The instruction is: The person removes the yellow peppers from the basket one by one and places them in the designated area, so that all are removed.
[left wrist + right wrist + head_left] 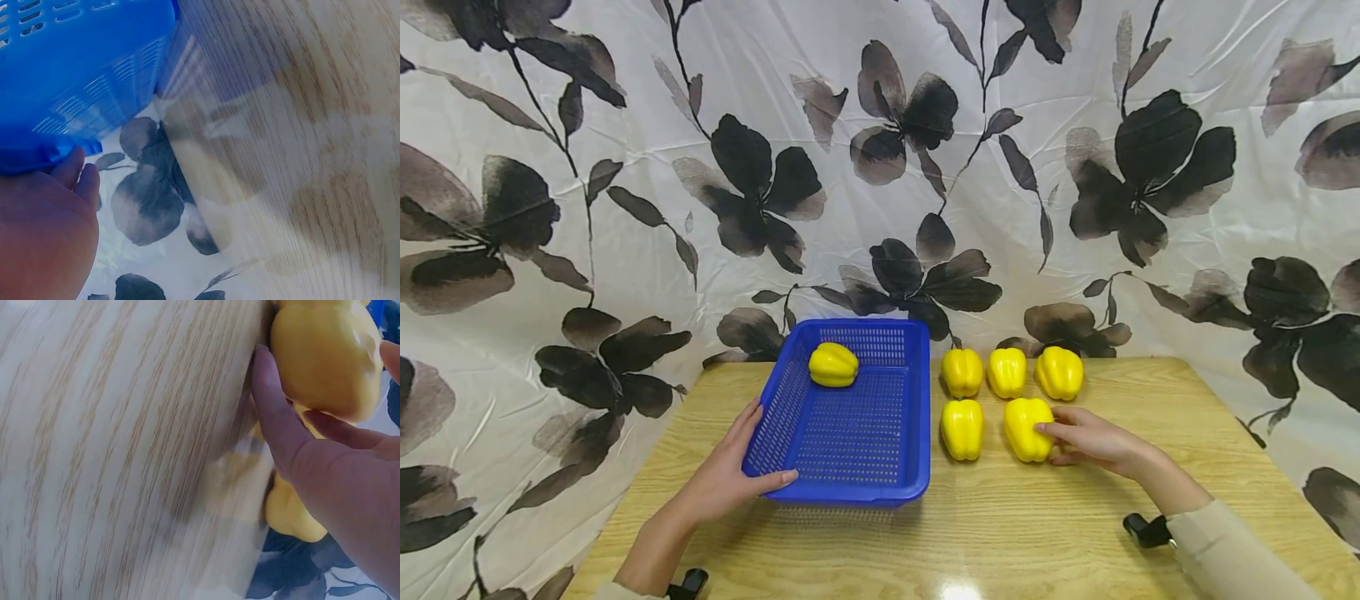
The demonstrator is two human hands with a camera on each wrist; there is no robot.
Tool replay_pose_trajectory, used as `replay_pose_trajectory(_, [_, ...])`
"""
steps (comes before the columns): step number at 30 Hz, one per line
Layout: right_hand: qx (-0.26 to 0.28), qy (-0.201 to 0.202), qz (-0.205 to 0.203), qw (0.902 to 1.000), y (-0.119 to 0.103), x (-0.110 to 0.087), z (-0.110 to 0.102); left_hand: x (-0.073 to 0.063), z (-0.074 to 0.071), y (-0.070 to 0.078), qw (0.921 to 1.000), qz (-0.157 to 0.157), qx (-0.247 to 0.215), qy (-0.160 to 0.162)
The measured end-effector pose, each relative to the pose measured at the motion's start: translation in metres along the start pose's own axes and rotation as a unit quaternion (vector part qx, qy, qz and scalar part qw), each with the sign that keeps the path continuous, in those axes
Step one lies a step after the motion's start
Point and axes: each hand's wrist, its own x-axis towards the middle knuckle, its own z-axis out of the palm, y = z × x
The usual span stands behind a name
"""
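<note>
My left hand (pixel 721 467) holds the front left corner of a blue plastic basket (pixel 922 417), thumb at the front rim and fingers along the left side. In the left wrist view its fingertips meet the basket rim (pixel 81 149). One yellow bell pepper (pixel 833 365) lies inside at the back left. My right hand (pixel 1093 442) grips another yellow bell pepper (pixel 1027 429) from its right side, at the right of the front row. The right wrist view shows fingers on either side of this pepper (pixel 325 359).
A yellow bell pepper (pixel 962 429) stands between the basket and the held one. Behind are three more: a left pepper (pixel 962 372), a middle pepper (pixel 1007 372) and a right pepper (pixel 1060 372). All rest on a wooden table (pixel 1000 533) against a floral cloth (pixel 1000 192).
</note>
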Motion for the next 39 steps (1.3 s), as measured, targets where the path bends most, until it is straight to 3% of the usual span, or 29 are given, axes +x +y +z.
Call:
replay_pose_trajectory(10, [-0.009, 0.000, -0.004, 1.0000, 0.000, -0.001, 0.000, 0.000, 0.000, 0.000, 1.0000, -0.001, 0.003, 0.000])
replay_pose_trajectory(27, [-0.044, 0.041, 0.012, 0.9981, -0.001, -0.012, 0.003, 0.000, -0.001, 0.001, 1.0000, -0.003, 0.007, 0.000])
replay_pose_trajectory(34, [-0.119, 0.060, 0.005, 0.9910, -0.006, -0.023, 0.000, 0.001, -0.001, 0.000, 1.0000, -0.004, 0.005, -0.002])
replay_pose_trajectory(39, [-0.218, 0.088, -0.012, 0.9719, -0.018, -0.033, -0.003, 0.001, -0.001, -0.001, 1.0000, -0.005, 0.007, -0.002])
